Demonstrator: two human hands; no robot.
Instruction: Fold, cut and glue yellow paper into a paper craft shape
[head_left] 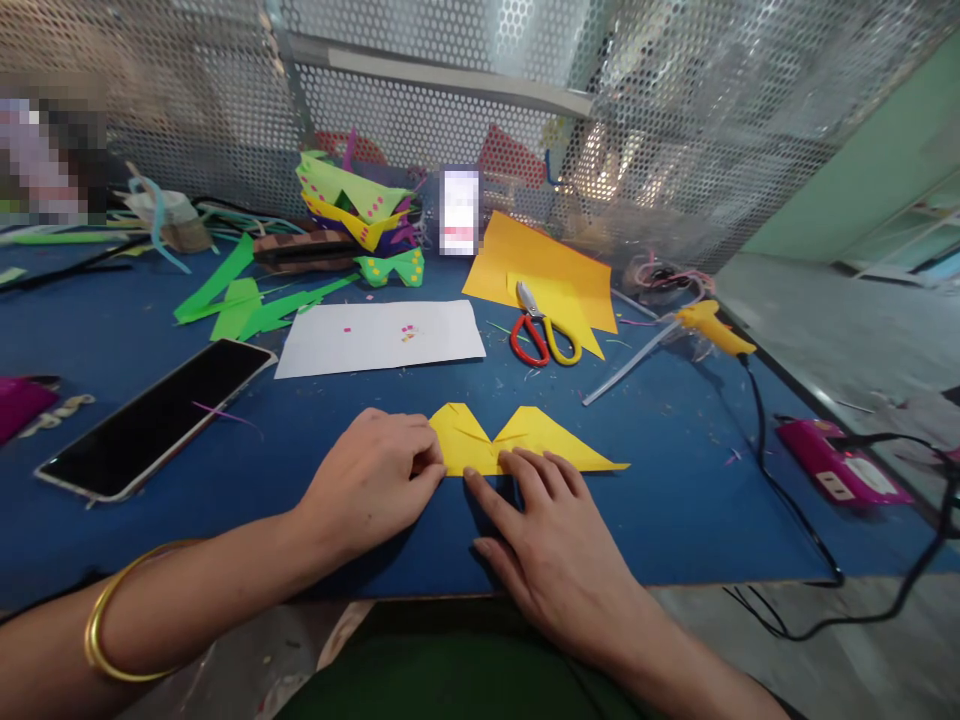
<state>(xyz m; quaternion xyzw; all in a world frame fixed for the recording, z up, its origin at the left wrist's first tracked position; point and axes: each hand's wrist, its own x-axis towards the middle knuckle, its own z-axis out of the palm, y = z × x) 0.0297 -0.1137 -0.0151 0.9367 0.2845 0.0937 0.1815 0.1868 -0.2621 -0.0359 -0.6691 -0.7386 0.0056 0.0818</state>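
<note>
One folded yellow paper, on blue worktop; left hand pinching its left end, right hand open, fingertips resting on it. One pair of scissors, beyond.

A blue table bears folded yellow paper, white paper, a phone.

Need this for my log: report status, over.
Left hand pinching folded yellow paper at left. Right hand open on its lower edge. Scissors beyond, clear of it.
</note>
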